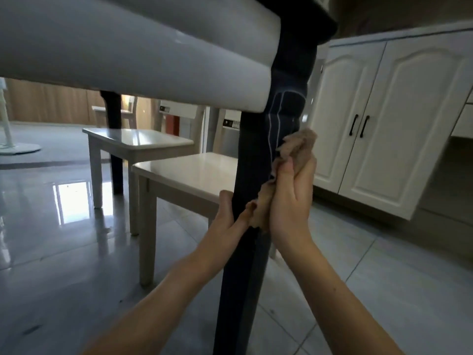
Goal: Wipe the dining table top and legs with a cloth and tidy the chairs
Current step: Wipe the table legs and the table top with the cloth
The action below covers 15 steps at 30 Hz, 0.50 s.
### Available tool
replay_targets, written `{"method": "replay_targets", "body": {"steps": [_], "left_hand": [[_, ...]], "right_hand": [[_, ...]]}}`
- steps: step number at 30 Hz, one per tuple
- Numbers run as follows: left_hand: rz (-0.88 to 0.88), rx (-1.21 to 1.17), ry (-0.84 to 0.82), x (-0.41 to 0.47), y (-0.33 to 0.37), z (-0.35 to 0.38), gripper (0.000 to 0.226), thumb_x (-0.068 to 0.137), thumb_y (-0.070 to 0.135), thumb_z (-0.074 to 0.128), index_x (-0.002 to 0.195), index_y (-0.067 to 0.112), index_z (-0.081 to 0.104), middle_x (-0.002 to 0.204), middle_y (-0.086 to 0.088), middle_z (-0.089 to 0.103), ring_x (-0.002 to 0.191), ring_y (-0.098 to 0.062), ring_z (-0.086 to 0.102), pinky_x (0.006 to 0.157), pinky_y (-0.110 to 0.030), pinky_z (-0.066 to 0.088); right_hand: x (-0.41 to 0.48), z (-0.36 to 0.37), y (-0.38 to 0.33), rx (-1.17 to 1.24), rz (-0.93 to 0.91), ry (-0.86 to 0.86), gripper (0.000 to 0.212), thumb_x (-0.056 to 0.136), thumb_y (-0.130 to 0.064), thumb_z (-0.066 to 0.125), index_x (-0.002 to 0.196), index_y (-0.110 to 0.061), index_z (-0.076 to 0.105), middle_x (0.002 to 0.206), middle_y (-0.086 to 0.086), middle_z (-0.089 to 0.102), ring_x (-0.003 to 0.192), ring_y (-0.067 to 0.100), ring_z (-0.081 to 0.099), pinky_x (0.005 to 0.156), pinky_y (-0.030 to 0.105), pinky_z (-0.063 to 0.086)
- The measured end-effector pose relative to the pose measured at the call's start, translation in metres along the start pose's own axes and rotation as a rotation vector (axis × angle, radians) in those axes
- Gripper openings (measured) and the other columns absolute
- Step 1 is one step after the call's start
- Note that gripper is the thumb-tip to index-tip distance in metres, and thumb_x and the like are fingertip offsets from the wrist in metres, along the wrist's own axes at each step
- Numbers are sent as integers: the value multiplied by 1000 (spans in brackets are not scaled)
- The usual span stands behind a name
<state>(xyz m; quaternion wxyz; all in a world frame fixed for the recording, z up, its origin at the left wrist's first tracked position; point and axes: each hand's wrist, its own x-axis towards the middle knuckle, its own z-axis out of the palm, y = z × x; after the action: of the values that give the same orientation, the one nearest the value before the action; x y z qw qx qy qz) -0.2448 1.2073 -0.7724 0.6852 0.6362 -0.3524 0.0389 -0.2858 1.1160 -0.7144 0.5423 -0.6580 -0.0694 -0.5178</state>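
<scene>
**Cloth pressed on the dark table leg**

Cloth [297,147] is tan, soft and crumpled, and lies bunched against the right side of the table leg [245,265]. The right hand [291,201] holds it there, thumb over the folds. The left hand [227,219] grips the leg from the other side. Such fabric looks light and limp, so it is best kept bunched in the palm to slide on the stiff, smooth wood.

We see dim, soft indoor light, window glare mirrored on the glossy floor [69,201], and wide-angle bending with blur toward the edges.
</scene>
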Motion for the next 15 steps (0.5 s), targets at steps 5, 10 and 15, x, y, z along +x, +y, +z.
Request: {"method": "replay_targets", "body": {"steps": [5,10,15], "left_hand": [[-4,-13,-16,-1,2,-6,35,79,51,56,98,26,42,96,0,61,88,-1,63,73,-18,50],[-26,46,-30,2,0,-9,37,70,67,53,93,40,43,94,7,63,91,-2,63,82,-28,51],[-19,63,16,3,1,-6,42,71,59,50,95,26,39,93,0,61,79,6,60,69,-16,46]], "right_hand": [[-5,-12,25,-1,-111,-70,44,102,-24,34,136,-52,33,129,-19,51,123,7,51,102,35,44],[-28,-14,19,-60,54,-116,43,102,-39,34,138,-57,21,128,-47,40,125,-16,40,109,26,39],[-8,17,-6,-363,-88,62,72,87,-50,33,151,-21,19,141,1,41,125,19,47,102,46,42]]}}
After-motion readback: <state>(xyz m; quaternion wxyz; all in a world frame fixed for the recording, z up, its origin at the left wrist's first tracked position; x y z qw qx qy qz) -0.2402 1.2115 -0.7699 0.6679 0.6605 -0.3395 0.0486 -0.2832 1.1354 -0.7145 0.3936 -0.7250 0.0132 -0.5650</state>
